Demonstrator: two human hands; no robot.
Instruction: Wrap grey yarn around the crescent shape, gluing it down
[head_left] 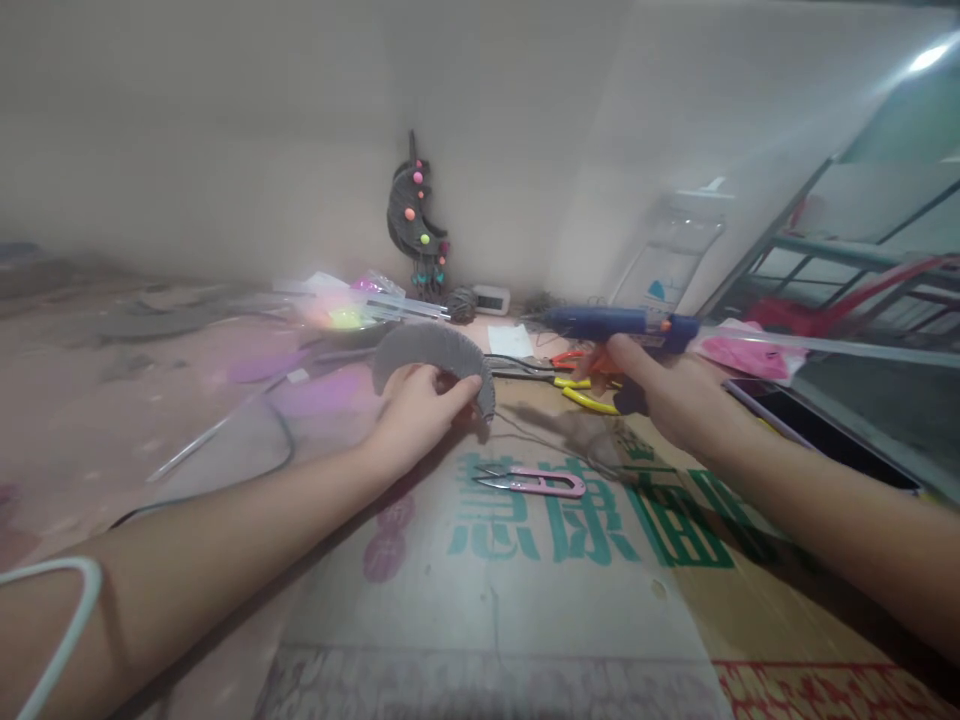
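My left hand (pixel 420 410) is closed on a grey crescent shape (pixel 427 345) that looks wrapped in yarn. A loose strand trails from its right end across the cardboard. In my right hand (pixel 652 385) is a blue hot glue gun (pixel 600 322), its nozzle pointing left and a long clear glue stick (pixel 825 346) sticking out behind. The gun is held above the surface, apart from the crescent. Pink thread snips (pixel 536 481) lie on the cardboard between my forearms. Yellow-handled pliers (pixel 589 400) lie below the glue gun, partly hidden by my right hand.
A finished-looking grey crescent with coloured beads (pixel 409 210) stands against the wall. Behind are a ball of grey yarn (pixel 461 303), a small white device (pixel 493 299) and a clear bottle (pixel 671 250). A phone (pixel 821 430) lies right. Printed cardboard (pixel 570 610) covers the front.
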